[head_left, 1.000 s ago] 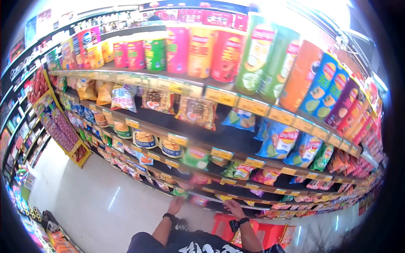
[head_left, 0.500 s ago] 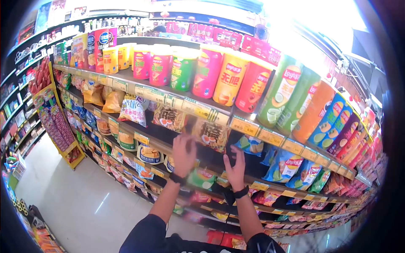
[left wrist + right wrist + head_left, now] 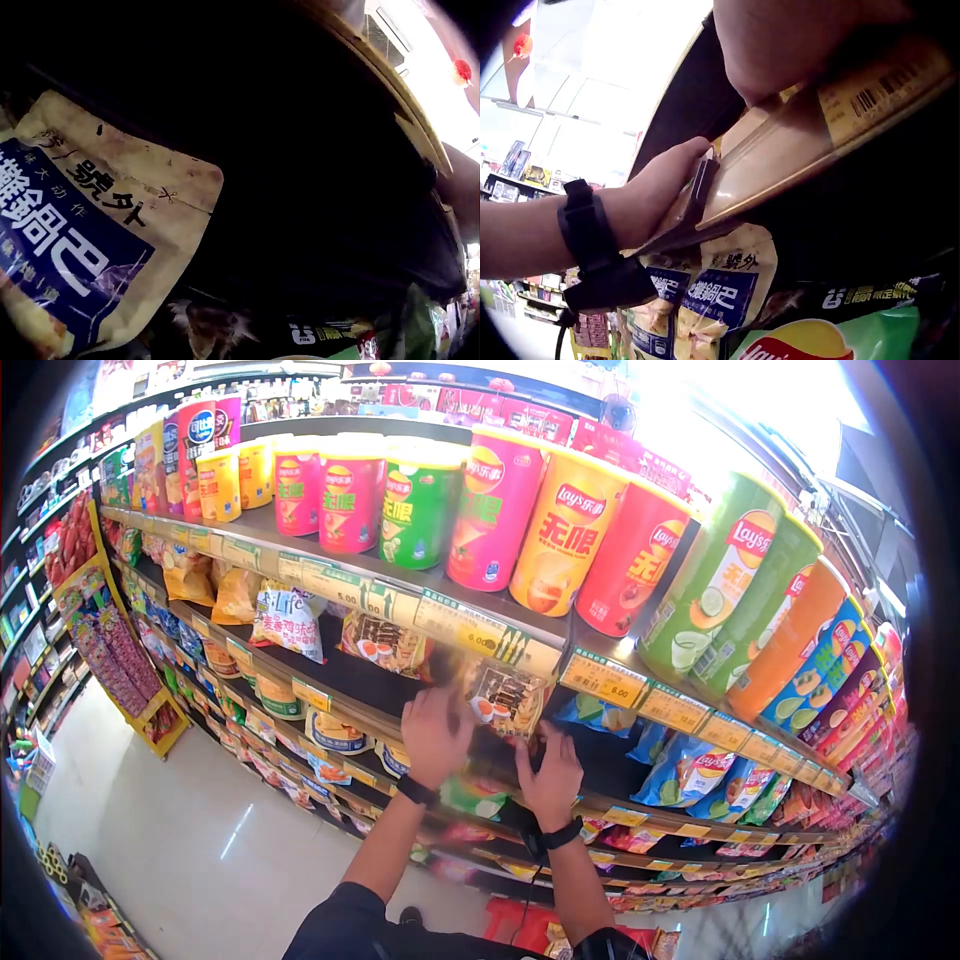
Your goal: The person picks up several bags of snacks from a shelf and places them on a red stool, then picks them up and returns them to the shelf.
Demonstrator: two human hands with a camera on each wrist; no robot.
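Your left hand (image 3: 435, 735) and right hand (image 3: 550, 780) touch bag (image 3: 505, 700) above; grip unclear. Light, crinkly: pinch top seam.

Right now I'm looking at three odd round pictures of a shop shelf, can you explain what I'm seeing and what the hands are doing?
These come from cameras that a person wears: one on the head, one on each wrist. The head view looks down two arms at snack shelves. The left hand and right hand both reach to a brown snack bag on the second shelf, under a row of tall chip cans. Whether either hand actually grips the bag is hard to tell. The right wrist view shows the left hand on the shelf edge with its price strip. The left wrist view shows a blue-labelled bag in the dark shelf.
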